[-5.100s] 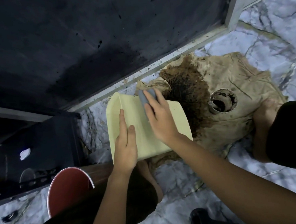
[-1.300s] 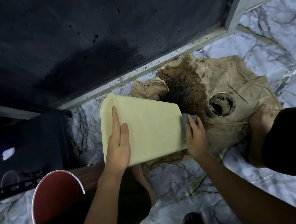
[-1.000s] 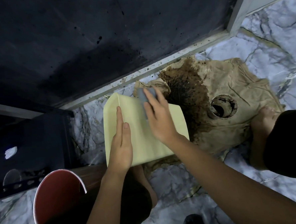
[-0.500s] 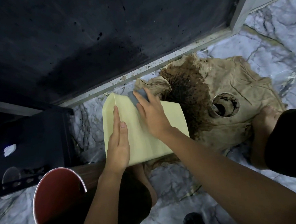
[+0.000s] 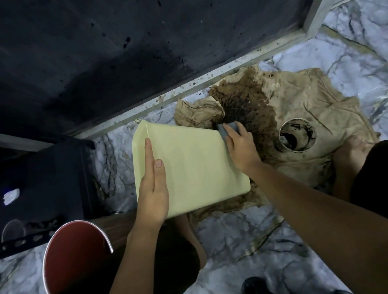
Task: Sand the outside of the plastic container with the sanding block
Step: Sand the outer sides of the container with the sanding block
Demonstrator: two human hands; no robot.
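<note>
- One red round stool (image 5: 74, 256), smooth, sat far left.
- Left hand (image 5: 153, 190) lay flat, fingers straight together, on one pale yellow plastic container (image 5: 194, 167), smooth, boxy, lying on one stained, crumpled cloth (image 5: 300, 117).
- Right hand (image 5: 240, 144) gripped one grey sanding block (image 5: 227, 128) at container's far right edge.
- One round can (image 5: 298, 134) stood rightmost.

A left hand (image 5: 153, 190) steadies a pale yellow container (image 5: 189, 167) while the right hand (image 5: 239, 145) presses a grey sanding block (image 5: 227, 128) against its far right edge.

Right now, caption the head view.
Left hand steadies pale yellow plastic container; right hand presses grey sanding block against its edge.
</note>
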